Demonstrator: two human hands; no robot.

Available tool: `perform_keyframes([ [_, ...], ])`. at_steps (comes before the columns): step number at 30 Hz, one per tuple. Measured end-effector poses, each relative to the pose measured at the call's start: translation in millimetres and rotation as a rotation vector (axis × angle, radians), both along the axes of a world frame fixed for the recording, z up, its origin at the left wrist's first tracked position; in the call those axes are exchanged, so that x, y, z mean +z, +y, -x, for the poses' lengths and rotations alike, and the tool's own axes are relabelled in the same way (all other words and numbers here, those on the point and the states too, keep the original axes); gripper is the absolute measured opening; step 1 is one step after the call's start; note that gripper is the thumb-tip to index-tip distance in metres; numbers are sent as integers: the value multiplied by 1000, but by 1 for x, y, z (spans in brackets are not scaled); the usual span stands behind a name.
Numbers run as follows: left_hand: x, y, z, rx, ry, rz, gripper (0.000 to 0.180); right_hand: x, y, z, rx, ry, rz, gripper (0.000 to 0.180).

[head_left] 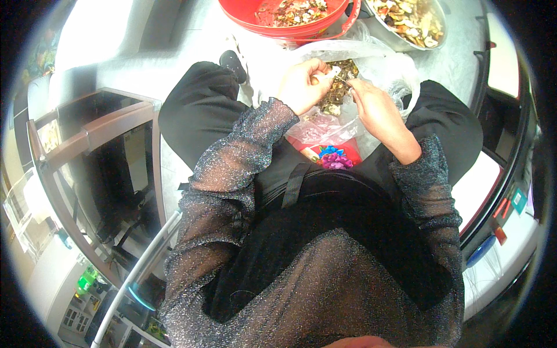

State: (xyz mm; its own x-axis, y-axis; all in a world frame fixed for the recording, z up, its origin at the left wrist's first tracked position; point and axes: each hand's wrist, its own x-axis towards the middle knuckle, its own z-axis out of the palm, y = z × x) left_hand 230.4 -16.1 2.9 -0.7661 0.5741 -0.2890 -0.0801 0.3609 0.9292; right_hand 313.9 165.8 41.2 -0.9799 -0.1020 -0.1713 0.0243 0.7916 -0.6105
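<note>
Clear plastic in the middle of it all, and both hands are at work over the bag!

Over the left edge of the clear bag [386, 57], the left hand [300, 87] has thumb and fingers pinched on a pale piece [335, 71]; from the right edge comes the right hand [376, 110], fingertips just beside that piece, though what it grips is too small to tell. The hands stand slightly apart, right above dark scraps [341, 95] inside the bag. Beyond its far edge, a red basin [249, 20] and, to the right, a silver bowl [397, 42] both carry chopped bits; at the near edge, blue and purple flowers [336, 161] show up brightly.
</note>
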Motion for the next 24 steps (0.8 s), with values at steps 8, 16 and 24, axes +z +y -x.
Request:
perform_keyframes([
  [8, -3, 1, 0, 59, -6, -25, 19, -1, -2, -1, 44, 8, -233, 26],
  [16, 4, 1, -1, 26, 2, 41, 23, -13, 6, 1, 3, 92, -161, 11],
  [24, 15, 1, 1, -69, 64, 106, 18, -6, 1, 14, -253, 35, 352, 23],
])
